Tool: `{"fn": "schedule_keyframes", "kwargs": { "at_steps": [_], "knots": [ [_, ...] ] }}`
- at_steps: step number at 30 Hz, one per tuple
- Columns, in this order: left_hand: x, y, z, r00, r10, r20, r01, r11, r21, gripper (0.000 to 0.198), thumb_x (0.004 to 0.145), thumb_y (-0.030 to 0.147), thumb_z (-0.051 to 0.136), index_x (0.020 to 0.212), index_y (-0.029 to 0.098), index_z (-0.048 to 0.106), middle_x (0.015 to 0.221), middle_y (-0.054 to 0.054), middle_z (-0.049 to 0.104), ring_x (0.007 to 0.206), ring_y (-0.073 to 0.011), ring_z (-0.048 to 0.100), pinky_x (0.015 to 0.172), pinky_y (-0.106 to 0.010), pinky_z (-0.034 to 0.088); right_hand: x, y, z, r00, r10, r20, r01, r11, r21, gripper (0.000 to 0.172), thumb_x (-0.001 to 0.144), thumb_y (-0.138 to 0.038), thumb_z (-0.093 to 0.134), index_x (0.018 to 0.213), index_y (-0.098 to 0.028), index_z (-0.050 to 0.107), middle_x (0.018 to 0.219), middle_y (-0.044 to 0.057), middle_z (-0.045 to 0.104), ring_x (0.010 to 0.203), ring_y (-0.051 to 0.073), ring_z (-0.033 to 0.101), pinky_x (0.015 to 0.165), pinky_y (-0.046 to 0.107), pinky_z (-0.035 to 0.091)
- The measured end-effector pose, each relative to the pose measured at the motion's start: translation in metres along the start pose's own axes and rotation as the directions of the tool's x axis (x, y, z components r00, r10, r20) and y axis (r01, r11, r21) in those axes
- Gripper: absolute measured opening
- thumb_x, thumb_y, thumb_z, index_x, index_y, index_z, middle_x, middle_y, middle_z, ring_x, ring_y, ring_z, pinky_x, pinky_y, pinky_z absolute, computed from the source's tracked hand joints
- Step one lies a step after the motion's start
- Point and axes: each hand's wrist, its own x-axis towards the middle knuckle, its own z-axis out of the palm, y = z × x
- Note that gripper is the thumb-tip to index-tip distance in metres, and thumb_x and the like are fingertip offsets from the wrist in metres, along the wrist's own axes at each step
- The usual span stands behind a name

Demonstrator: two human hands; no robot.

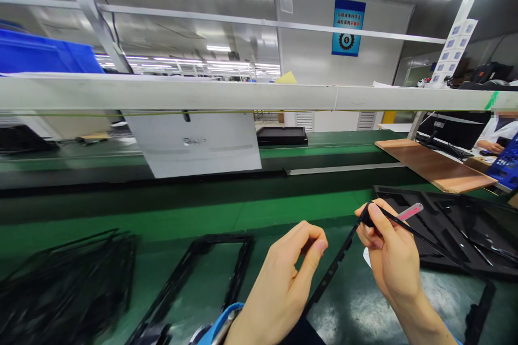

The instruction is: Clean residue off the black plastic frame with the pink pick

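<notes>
My right hand (388, 248) grips a thin black plastic frame (334, 267) by one corner, thumb pressed on top. A short translucent stick with pink on it (410, 212) pokes out behind that thumb; how the hand holds it is hidden. One side of the frame slants down toward my lap, another runs off to the lower right. Just left of the frame is my left hand (283, 275), thumb and forefinger pinched together, apart from it. Whatever lies in that pinch is too small to make out. Another black frame (238, 267) lies on the green bench left of this hand.
Blurred black frames (68, 285) are piled at left. A black tray (453, 215) with black parts stands at right, near a wooden board (435, 164). A white shelf beam (226, 96) crosses above the green bench (283, 210). Another person's hand (490, 146) shows at far right.
</notes>
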Motion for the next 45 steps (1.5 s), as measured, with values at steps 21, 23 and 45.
{"fn": "schedule_keyframes", "kwargs": {
  "at_steps": [21,23,45],
  "knots": [
    [-0.116,-0.114,0.014,0.957,-0.181,0.227,0.043,0.861,0.506,0.02,0.085,0.028,0.088,0.079,0.022,0.07,0.077,0.004,0.069,0.073,-0.0152,0.064,0.067,-0.026,0.044,0.004,0.049,-0.074,0.817,0.465,0.341,-0.192,0.776,-0.601,0.042,0.093,-0.056,0.072,0.075,-0.018,0.071,0.064,0.001,0.06,0.061,0.014,0.049,0.053,0.027,0.026],
    [-0.123,-0.127,0.023,0.968,-0.136,0.21,0.007,0.853,0.522,0.019,0.085,0.029,0.088,0.079,0.021,0.071,0.081,0.002,0.07,0.078,-0.0169,0.065,0.071,-0.028,0.045,-0.005,0.067,-0.085,0.795,0.516,0.32,-0.239,0.751,-0.615,0.043,0.093,-0.057,0.071,0.074,-0.018,0.07,0.06,0.001,0.059,0.06,0.014,0.05,0.052,0.027,0.026],
    [-0.098,-0.125,0.048,0.989,0.083,0.125,-0.15,0.509,0.847,0.04,0.106,0.017,0.048,0.142,0.007,0.061,0.16,-0.019,0.055,0.156,-0.0351,0.043,0.122,-0.054,0.044,-0.009,0.081,-0.118,0.829,0.535,0.164,-0.44,0.804,-0.4,0.041,0.086,-0.055,0.081,0.073,-0.017,0.074,0.054,0.0,0.054,0.048,0.009,0.032,0.05,0.029,0.017]
  ]
}}
